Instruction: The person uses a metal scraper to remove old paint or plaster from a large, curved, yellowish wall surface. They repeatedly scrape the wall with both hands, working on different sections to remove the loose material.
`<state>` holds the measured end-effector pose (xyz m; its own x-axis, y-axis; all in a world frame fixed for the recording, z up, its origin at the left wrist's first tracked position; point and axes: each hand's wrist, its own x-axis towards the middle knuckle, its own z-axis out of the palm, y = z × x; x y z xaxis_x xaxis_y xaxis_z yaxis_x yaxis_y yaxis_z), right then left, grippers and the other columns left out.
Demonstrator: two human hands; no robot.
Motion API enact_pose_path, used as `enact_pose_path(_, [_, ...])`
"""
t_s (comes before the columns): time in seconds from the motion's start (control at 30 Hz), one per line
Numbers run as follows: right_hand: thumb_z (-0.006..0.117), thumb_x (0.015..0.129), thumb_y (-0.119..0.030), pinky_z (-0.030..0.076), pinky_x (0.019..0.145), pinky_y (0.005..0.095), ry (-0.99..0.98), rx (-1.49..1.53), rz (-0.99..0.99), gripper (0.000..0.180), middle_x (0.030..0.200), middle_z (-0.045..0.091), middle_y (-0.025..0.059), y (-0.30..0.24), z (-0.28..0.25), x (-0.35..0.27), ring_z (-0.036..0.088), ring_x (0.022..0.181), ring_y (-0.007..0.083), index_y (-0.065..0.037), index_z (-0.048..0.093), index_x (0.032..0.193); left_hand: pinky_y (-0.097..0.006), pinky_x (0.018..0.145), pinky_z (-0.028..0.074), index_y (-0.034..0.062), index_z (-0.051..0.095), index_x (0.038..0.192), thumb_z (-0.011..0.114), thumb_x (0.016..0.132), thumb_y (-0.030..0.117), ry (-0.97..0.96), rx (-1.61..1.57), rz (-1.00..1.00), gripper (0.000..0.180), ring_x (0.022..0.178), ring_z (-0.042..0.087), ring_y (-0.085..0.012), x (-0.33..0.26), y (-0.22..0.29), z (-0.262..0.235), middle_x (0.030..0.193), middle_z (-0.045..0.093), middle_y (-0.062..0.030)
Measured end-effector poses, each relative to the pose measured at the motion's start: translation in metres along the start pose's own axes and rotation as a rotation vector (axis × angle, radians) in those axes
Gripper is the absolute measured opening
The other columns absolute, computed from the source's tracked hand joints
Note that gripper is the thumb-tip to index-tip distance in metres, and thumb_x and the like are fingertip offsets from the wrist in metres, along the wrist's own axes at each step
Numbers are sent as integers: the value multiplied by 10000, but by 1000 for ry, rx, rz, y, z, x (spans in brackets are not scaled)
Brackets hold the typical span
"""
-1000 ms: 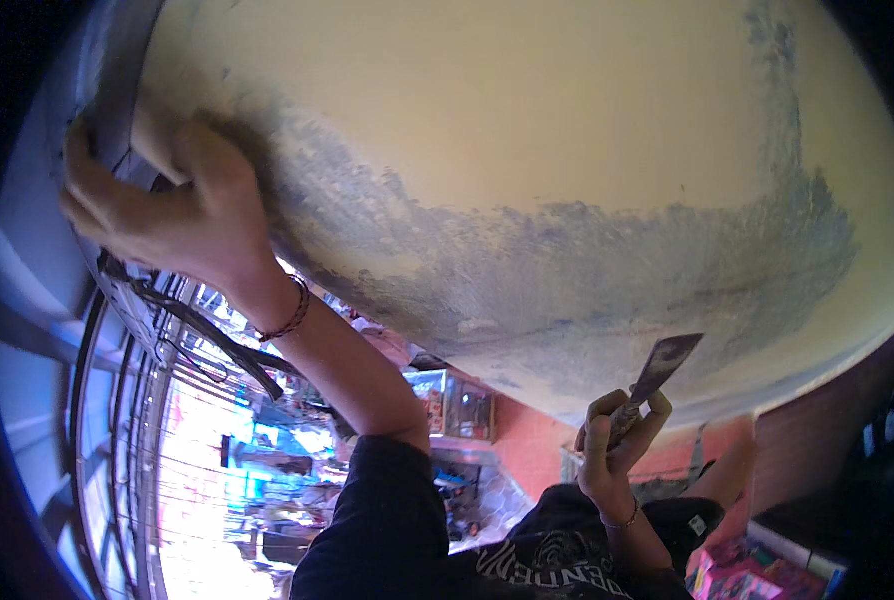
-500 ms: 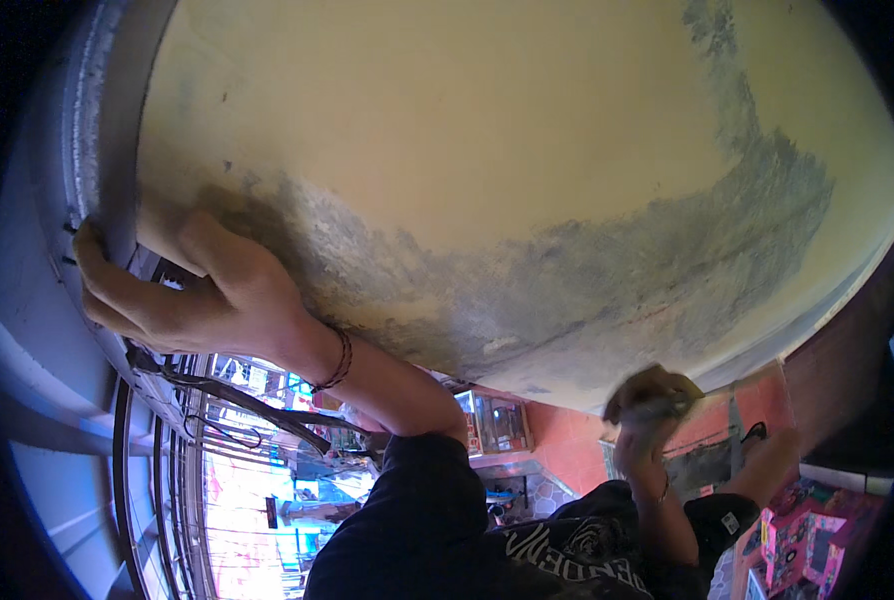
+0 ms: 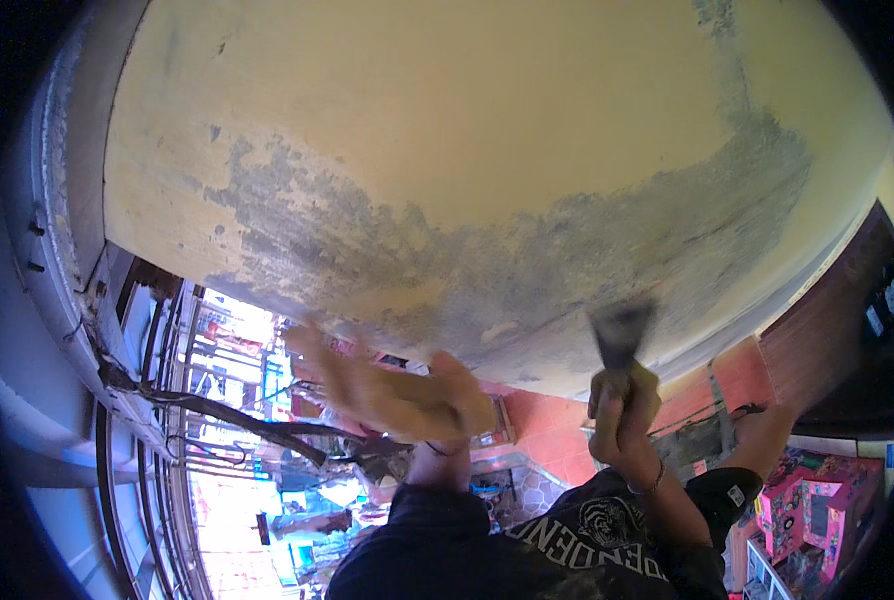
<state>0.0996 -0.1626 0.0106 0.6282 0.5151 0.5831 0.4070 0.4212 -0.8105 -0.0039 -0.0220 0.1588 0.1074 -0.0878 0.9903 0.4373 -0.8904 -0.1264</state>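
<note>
Your right hand (image 3: 622,420) is clamped round the handle of the flat-bladed metal scraper (image 3: 622,335), blade up by the patchy yellow-and-grey ceiling (image 3: 467,150). It looks light and stiff; grip it low. Your left hand (image 3: 397,395) is blurred, fingers seemingly spread.

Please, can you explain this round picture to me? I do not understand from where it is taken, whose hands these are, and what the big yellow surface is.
The picture comes from a wide fisheye camera worn on a person's head, so straight edges bend near the rim. There is no machine: the two bare hands belong to the wearer. The yellow surface looks like a painted wall or ceiling, with a grey patch where the paint is gone. The right hand has its grip closed on a scraper, whose blade is at or near the grey area; it is blurred. The left hand is blurred too and seems to hold nothing. At the left are metal bars with a bright street behind them.
</note>
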Motion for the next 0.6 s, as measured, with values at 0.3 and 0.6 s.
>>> enact_pose_path(0.3, [784, 864, -110, 455, 493, 367, 55, -116, 11, 355, 726, 584, 94, -19, 5, -11, 559, 504, 278, -6, 540, 1100, -395, 769, 493, -25, 663, 1079, 599, 762, 5, -245, -323, -330, 325, 871, 612, -289, -65, 29, -33, 1033, 662, -172])
enact_pose_path(0.6, [737, 910, -130, 484, 573, 476, 6, -103, 257, 387, 766, 630, 167, -12, 7, -16, 642, 641, 365, 42, 498, 1162, -508, 1029, 451, 14, 633, 1217, 652, 837, 63, -411, -260, -226, 384, 1234, 553, -407, -47, 29, -33, 1279, 603, -213])
